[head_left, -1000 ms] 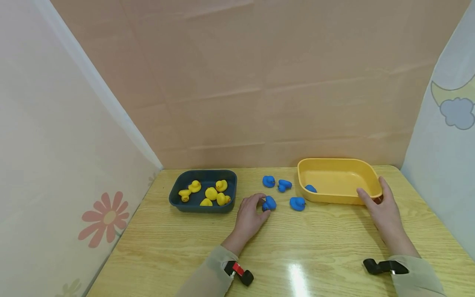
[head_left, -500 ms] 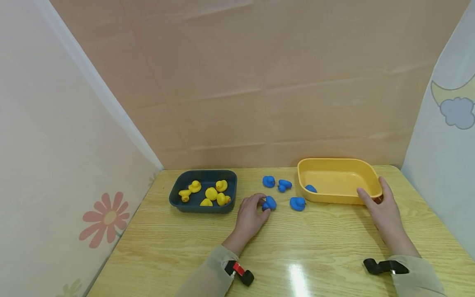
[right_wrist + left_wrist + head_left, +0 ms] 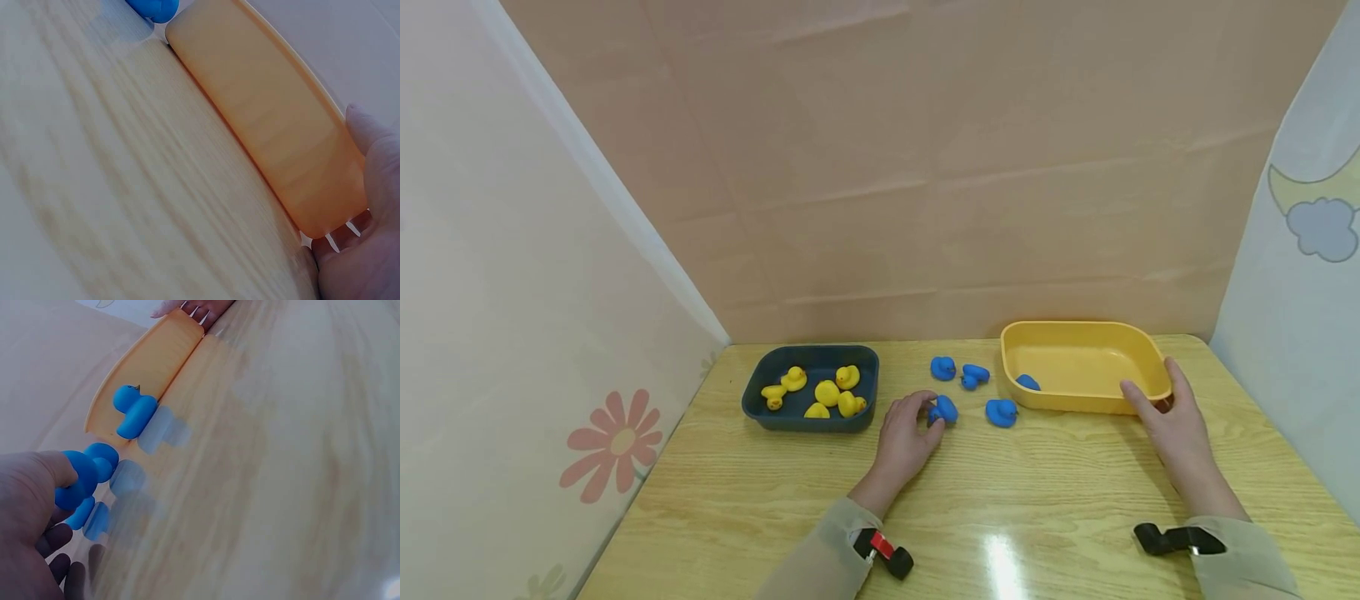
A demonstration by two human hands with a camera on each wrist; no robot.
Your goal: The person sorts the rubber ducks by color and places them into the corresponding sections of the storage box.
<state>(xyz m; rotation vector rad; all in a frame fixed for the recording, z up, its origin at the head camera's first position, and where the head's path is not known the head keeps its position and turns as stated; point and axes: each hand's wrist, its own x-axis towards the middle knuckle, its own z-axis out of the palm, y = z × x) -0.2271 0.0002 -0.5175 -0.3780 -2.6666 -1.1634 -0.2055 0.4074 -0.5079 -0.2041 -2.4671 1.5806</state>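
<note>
In the head view my left hand (image 3: 904, 437) pinches a blue rubber duck (image 3: 947, 408) between thumb and fingertips, low at the wooden table. The left wrist view has the thumb pressed on that blue duck (image 3: 76, 487). My right hand (image 3: 1176, 433) grips the near right corner of a yellow tray (image 3: 1078, 403), thumb over the rim and the other fingers below it on the outside. One blue duck (image 3: 1028, 382) lies inside the tray, partly hidden by its front wall. Just right of my left hand sits another blue duck (image 3: 1002, 412) on the table.
Two more blue ducks lie behind, one upright duck (image 3: 943, 367) and one tipped duck (image 3: 974, 375). A dark tray (image 3: 811, 423) with several yellow ducks (image 3: 827, 392) stands on the left. A tan backdrop (image 3: 880, 208) rises behind the table (image 3: 1015, 500), with pale side panels.
</note>
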